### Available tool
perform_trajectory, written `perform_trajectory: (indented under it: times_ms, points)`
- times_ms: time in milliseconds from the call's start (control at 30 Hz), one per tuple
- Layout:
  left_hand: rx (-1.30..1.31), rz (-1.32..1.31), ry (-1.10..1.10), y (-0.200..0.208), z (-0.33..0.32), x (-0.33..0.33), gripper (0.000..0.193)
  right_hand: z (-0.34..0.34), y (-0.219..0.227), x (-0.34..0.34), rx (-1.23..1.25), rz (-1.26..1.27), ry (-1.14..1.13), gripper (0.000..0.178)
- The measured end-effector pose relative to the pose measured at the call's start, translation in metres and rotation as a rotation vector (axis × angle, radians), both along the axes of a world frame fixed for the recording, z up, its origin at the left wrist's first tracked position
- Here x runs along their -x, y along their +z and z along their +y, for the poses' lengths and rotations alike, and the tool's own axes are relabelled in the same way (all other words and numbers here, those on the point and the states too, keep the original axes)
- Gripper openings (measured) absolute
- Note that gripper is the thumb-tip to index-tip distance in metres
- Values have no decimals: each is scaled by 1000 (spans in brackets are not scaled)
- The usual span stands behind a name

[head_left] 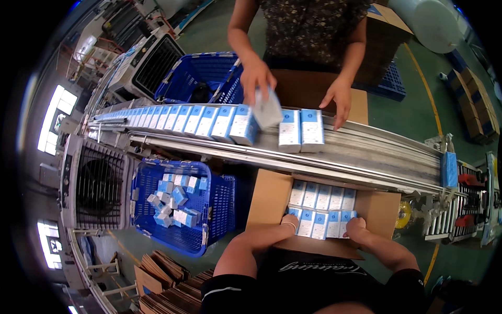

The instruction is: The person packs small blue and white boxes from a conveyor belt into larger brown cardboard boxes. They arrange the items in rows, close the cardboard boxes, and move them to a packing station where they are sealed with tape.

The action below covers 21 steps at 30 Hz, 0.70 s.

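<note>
An open cardboard carton (269, 201) sits in front of my body with its flaps spread. Inside it, a far row of small blue-and-white boxes (322, 197) stands side by side. Nearer to me is a second row of boxes (319, 226), pressed between my two hands. My left hand (289, 224) grips the row's left end, and my right hand (356, 230) closes on its right end. Some fingertips are hidden by the boxes and the carton wall. I cannot tell whether this near row rests on the carton's bottom.
A conveyor (366, 152) crosses beyond the carton, carrying a long line of similar boxes (198, 120). Across it, a co-worker's hand (256, 78) holds a blurred box (266, 110). Loose boxes lie in a blue basket (209, 225) at left. Flattened cardboard (172, 293) leans lower left.
</note>
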<state>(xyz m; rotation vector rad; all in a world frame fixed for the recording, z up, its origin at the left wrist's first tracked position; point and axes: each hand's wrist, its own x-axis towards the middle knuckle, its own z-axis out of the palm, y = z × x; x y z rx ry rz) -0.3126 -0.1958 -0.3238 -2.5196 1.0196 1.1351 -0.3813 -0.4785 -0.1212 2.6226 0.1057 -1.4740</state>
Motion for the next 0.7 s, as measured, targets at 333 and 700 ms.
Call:
perform_trajectory:
  times_ms: [333,700]
  points:
    - [488,87,115,244,-13,-56,41,-8,-35,-1,-23,-43,91,43]
    - [407,-258,445,258,20,-62,39,-20,-37,-5,-181,-271,62,26]
